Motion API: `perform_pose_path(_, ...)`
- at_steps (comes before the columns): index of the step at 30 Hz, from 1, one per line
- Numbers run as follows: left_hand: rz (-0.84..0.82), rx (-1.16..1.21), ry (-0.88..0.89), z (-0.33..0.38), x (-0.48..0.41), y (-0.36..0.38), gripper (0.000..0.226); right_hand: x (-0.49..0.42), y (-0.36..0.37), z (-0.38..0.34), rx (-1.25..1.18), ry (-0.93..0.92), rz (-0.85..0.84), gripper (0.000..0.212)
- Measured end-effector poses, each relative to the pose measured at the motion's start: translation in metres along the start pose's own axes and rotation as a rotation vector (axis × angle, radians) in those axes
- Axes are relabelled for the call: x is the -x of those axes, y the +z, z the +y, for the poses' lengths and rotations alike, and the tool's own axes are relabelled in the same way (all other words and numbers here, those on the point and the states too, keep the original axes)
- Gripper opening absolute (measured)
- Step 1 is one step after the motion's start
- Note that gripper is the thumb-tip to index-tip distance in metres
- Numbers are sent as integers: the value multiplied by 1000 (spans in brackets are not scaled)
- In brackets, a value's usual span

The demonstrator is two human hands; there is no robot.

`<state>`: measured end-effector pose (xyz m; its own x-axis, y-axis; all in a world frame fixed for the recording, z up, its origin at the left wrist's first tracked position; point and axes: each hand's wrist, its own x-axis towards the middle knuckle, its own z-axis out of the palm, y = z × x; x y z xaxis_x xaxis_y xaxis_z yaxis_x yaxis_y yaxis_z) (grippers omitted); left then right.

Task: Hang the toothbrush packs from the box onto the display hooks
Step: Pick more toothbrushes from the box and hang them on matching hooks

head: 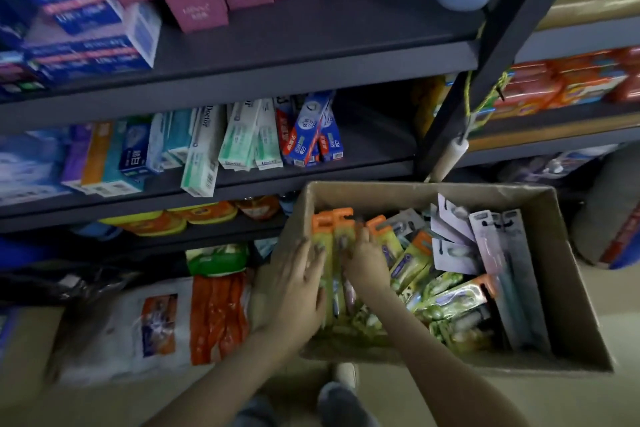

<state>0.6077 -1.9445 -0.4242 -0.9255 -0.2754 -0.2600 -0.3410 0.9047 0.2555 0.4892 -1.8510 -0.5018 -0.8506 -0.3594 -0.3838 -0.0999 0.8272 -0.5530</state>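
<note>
Forearms angled into box (433, 188); left hand (299, 288) grip wide, flat on toothbrush packs (329, 236); right hand (367, 262) pinching them.

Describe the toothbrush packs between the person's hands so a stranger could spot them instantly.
Find the open brown cardboard box on the floor before the dark shelving. At its left end, between the left hand and right hand, stand green-yellow toothbrush packs with orange hang tabs. They are upright and bunched together, unlike the pale lilac-grey packs fanned out at the box's right.
</note>
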Motion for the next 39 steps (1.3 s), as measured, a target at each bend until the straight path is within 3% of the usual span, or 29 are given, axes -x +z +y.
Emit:
perform_pose_path(5,128,-58,46,19,-18,12,70,17,-35,0,-262,-98,270,41)
perform_pose_path(7,130,62,30,32,-24,11,76,26,-52,-9,-362,-152,324,37)
perform_pose_path(9,67,231,23,48,-28,-2,98,33,-65,-19,-445,-229,356,35)
perform_pose_path(15,272,384,-25,60,-39,-20,105,45,-87,-44,-514,-345,354,25)
perform_pose_path(17,348,413,-31,52,-38,-24,102,48,-89,-51,-494,-391,304,30)
perform_pose_path(20,327,443,-66,34,-28,-37,105,49,-79,-52,-454,-450,249,42)
perform_pose_path(24,384,518,-168,-1,-11,-45,101,41,-44,-33,-294,-316,191,54)
perform_pose_path(30,320,488,-314,-48,23,-46,99,26,13,-19,-87,-136,-83,83)
perform_pose_path(34,315,524,-351,-59,40,-42,99,18,27,-21,-32,-12,-135,68)
perform_pose_path(39,305,500,-341,-59,44,-46,97,24,20,-22,-179,85,22,63)
